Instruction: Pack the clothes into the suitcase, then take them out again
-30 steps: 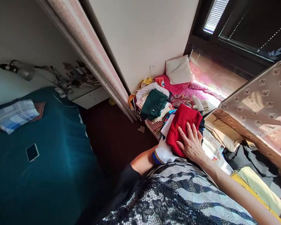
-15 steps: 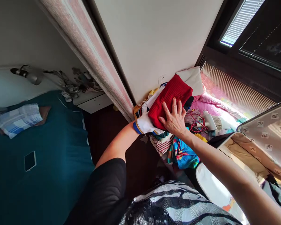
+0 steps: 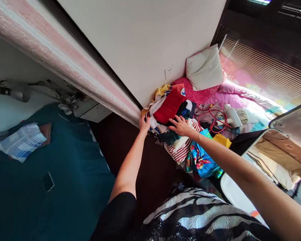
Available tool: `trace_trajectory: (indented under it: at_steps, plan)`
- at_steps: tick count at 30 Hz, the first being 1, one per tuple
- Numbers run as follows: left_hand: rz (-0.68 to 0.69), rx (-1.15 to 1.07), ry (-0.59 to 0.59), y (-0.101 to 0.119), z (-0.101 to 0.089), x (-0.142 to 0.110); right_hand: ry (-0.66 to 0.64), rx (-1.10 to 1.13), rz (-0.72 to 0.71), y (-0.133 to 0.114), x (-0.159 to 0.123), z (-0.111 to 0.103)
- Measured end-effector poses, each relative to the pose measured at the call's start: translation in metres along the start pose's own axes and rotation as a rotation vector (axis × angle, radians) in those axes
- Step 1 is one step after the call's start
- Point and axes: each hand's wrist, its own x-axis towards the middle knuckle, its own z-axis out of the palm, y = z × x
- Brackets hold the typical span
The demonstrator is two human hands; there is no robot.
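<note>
A red folded garment (image 3: 169,104) lies on a heap of clothes against the wall. My right hand (image 3: 182,126) is open, fingers spread over the near edge of the heap, just below the red garment. At the heap's left edge, my left hand (image 3: 144,125) rests beside white and dark cloth; its fingers are partly hidden but look uncurled. Under my right hand lies a red-and-white striped garment (image 3: 177,154). Closer to me is a bright blue patterned cloth (image 3: 203,159), with a yellow cloth (image 3: 222,140) beside it.
Right of the heap are a white hair dryer (image 3: 232,115) with a red cord and an open suitcase (image 3: 273,160) holding clothes. A pale pillow (image 3: 204,68) leans on the wall. To the left, a teal-covered bed (image 3: 72,174) bears a phone (image 3: 48,182) and a plaid pillow (image 3: 21,140).
The red garment has gone down onto the heap and my right hand has come off it, toward me. My left hand, hidden under white cloth before, now shows at the heap's left edge.
</note>
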Motion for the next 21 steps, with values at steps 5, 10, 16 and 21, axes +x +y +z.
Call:
trace_trajectory:
  at_steps: [5,10,16,21]
  plan:
    - [0.292,0.139,0.138,0.013,0.028,-0.061,0.197,0.089,0.056,0.061,-0.134,0.023]
    - [0.694,0.006,-0.153,0.044,0.101,-0.175,0.456,0.237,0.354,0.125,-0.304,0.090]
    - [1.009,0.054,-0.961,0.098,0.193,-0.314,0.655,0.331,0.856,0.178,-0.460,0.177]
    - [1.020,0.272,-1.431,0.090,0.256,-0.387,0.371,0.342,1.142,0.215,-0.570,0.233]
